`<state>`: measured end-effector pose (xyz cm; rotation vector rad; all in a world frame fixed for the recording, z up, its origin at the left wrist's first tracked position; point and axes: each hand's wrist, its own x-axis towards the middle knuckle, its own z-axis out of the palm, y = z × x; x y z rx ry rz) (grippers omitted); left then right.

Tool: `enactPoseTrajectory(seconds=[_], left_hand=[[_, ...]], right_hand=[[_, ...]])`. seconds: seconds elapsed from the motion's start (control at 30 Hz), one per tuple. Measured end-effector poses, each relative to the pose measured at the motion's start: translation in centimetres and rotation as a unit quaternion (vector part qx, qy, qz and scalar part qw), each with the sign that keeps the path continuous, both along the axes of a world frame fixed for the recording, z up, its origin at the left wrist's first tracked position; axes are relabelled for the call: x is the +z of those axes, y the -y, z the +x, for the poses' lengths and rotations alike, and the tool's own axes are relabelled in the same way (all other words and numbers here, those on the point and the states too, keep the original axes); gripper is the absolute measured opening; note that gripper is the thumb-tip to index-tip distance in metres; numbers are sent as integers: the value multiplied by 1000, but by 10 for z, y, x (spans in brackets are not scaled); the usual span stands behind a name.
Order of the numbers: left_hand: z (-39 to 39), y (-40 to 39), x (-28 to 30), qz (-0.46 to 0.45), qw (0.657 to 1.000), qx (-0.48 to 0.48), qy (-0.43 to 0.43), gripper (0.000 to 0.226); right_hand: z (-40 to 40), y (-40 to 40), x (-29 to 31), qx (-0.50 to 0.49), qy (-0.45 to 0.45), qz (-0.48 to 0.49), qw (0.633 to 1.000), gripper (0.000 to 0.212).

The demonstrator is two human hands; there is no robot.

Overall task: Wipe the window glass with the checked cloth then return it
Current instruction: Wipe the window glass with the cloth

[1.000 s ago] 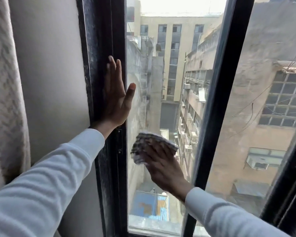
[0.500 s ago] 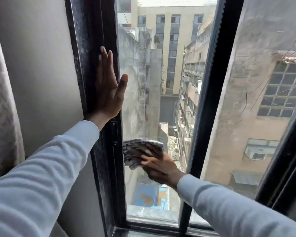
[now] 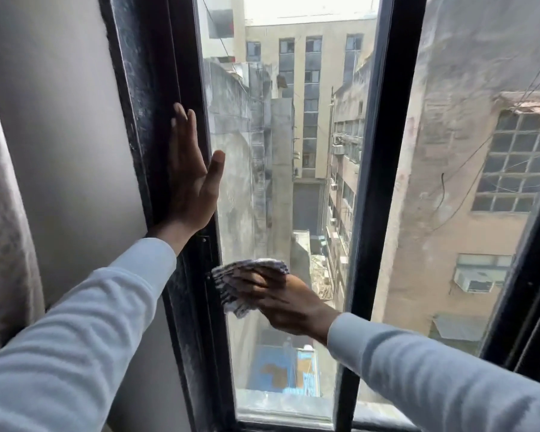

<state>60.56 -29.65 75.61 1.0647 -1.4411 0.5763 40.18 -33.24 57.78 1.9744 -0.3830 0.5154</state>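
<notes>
The narrow window glass (image 3: 278,145) runs tall between two black frame bars, with buildings visible through it. My right hand (image 3: 284,299) presses the bunched checked cloth (image 3: 240,282) flat against the lower left part of the pane, next to the frame. The cloth is white with dark checks and sticks out past my fingers to the left. My left hand (image 3: 189,179) lies flat with spread fingers on the black left frame (image 3: 156,88), thumb over the glass edge, holding nothing.
A second pane (image 3: 468,169) lies right of the black middle bar (image 3: 374,169). A grey wall (image 3: 66,135) and a pale curtain (image 3: 3,244) stand to the left. The sill (image 3: 281,413) runs along the bottom.
My right hand has slid the cloth down and to the left across the pane, up to the left frame. My left hand stays pressed on the frame.
</notes>
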Motion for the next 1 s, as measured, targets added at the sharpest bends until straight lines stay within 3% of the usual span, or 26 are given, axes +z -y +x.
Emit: enactPoseTrajectory(seconds=[0.03,0.1,0.17,0.2,0.23,0.3,0.37,0.43,0.5,0.57,0.7,0.77,0.9,1.0], left_hand=[[1,1,0,0,1000,-3,2,77],[3,2,0,0,1000,-15,5,76],[3,2,-1,3,1000,-17,4,77],[3,2,0,1,1000,-15,3,77],[2,2,0,-1,1000,-11,2,77],[2,1,-2,-1,1000,0,0,77],[2,2,-4,-1,1000,10,0,77],[4,4,-6,-5,1000,11,1,78],[4,6,-5,-7,1000,2,2,79],[2,4,-4,-2,1000,1,0,81],[-14,-2,-1,6,998,54,-26,88],[-28,-4,-4,-1,995,96,2,98],[-93,5,-9,46,970,89,223,109],[-151,17,-7,59,936,87,337,118]], right_hand=[[-2,12,24,18,17,12,1000,66],[-11,31,63,80,154,78,982,72],[-19,25,69,73,329,146,930,78],[-19,15,54,49,370,169,912,84],[-17,2,32,40,366,190,910,89],[-8,-16,-5,42,208,187,959,89],[-12,-3,25,72,67,125,987,76],[-17,19,93,83,139,84,983,69],[-32,24,146,60,341,102,932,68],[-45,17,145,50,437,135,888,68],[-77,-7,85,39,258,151,953,74],[-102,-8,71,30,224,162,961,78],[-176,-10,73,36,334,130,933,71],[-235,16,110,-7,439,98,893,62]])
